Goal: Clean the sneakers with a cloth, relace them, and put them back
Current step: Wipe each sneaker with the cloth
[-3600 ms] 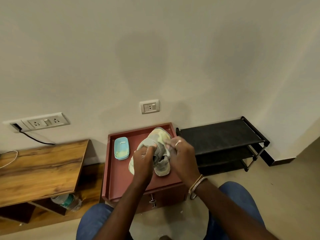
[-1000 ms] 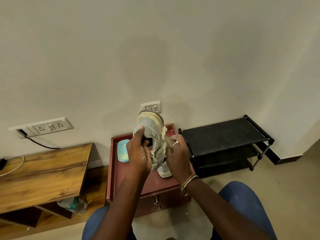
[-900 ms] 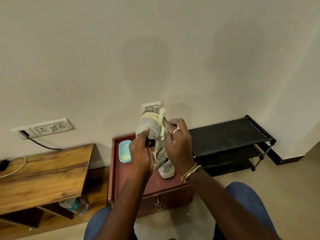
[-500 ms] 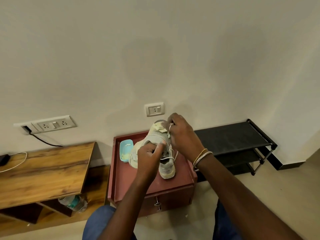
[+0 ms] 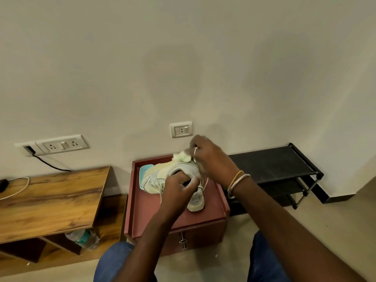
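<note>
A pale grey and cream sneaker [image 5: 160, 176] is held just above the maroon cabinet top [image 5: 146, 212]. My left hand [image 5: 179, 192] grips it at the collar, fingers inside the opening. My right hand [image 5: 211, 159] presses a small pale yellow cloth [image 5: 183, 156] against the sneaker's upper edge. A second sneaker [image 5: 196, 202] rests on the cabinet top below my hands, mostly hidden; a white lace hangs beside it.
A light blue soap dish [image 5: 143, 171] sits at the cabinet's back left, partly hidden by the sneaker. A black shoe rack [image 5: 272, 165] stands right of the cabinet. A wooden table [image 5: 50, 198] lies to the left, a water bottle [image 5: 83, 239] under it. The wall is close behind.
The sneaker came down from upright in the air to low over the cabinet, tipped on its side. My right hand moved with the cloth to its upper edge.
</note>
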